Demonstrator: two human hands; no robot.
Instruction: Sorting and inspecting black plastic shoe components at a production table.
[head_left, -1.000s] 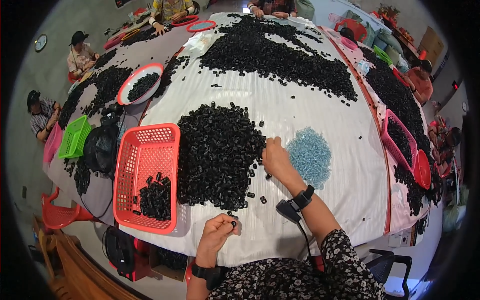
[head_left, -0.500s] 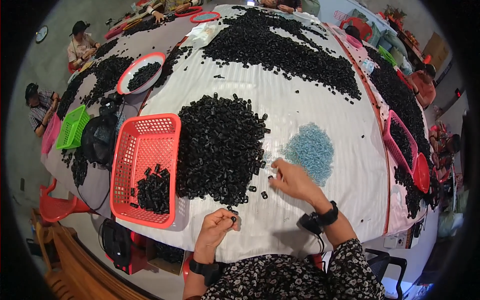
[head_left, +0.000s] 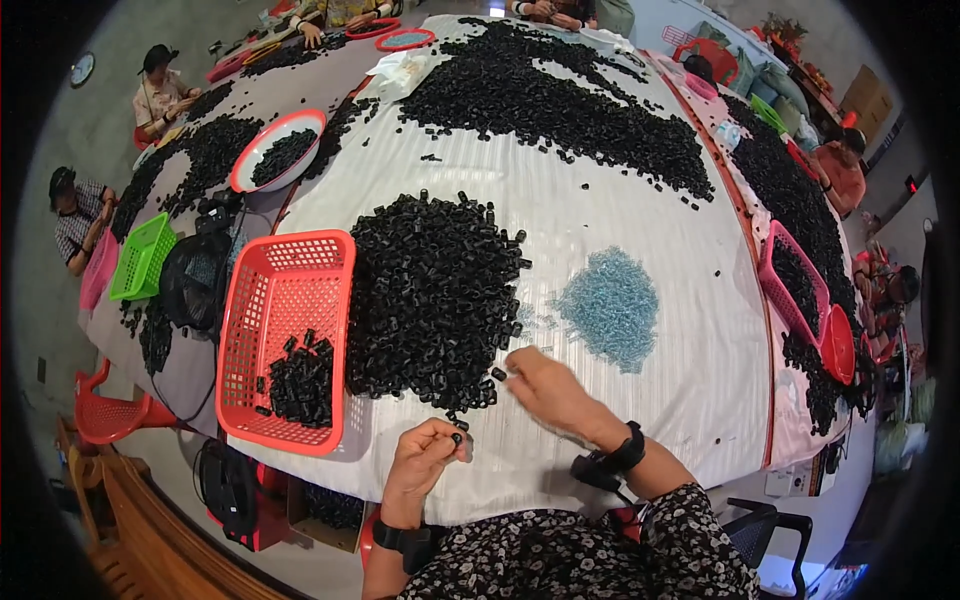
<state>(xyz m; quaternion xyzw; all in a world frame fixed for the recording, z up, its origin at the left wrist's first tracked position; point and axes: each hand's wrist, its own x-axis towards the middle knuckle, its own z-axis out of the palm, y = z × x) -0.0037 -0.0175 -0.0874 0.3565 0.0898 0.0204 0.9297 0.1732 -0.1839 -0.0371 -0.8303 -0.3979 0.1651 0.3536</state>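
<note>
White tablecloth [head_left: 700, 400] bows w/ the lens. L hand [head_left: 422, 455] pinches a blk part [head_left: 458, 438], mostly hidden. R hand [head_left: 548, 390], abt 2 o'clock from it: blurry, can't tell grip tbh.

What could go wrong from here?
Small black plastic-looking cylinders lie loosely heaped beside the right grip; a brush could scatter some. Strays from the pale-blue pile of tiny pieces lie near them, so the two might mix. The left grip pinches one black piece; it might slip.
</note>
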